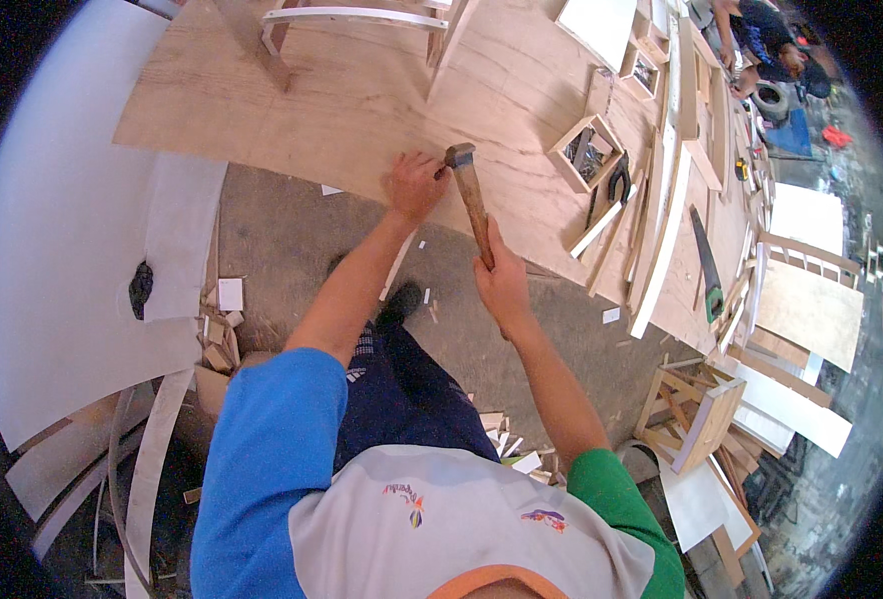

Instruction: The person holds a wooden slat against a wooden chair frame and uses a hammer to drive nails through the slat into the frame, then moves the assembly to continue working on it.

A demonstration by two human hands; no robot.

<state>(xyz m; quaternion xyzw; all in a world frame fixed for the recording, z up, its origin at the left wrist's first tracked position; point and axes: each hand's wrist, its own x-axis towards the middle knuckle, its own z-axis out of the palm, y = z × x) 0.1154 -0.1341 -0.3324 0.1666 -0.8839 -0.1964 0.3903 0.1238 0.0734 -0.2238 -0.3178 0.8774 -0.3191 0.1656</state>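
My right hand (pixel 502 282) is wrapped round the wooden handle of a hammer (pixel 472 200). The hammer's dark metal head is over the near edge of a plywood sheet (pixel 351 120), close beside the fingers of my left hand (pixel 417 187). Those fingers are bent and drawn together at the sheet's edge. Whatever they pinch, if anything, is too small to make out. Toward the far side, a small wooden frame with a curved white rail (pixel 356 14) stands on the plywood.
Right of the hammer lie an open wooden box of small metal pieces (pixel 587 153), black-handled pliers (pixel 619 180), long wood strips (pixel 666 225) and a green-handled handsaw (pixel 707 265). A large white sheet (pixel 62 230) is at left. Offcuts litter the floor. Another person (pixel 766 40) is far right.
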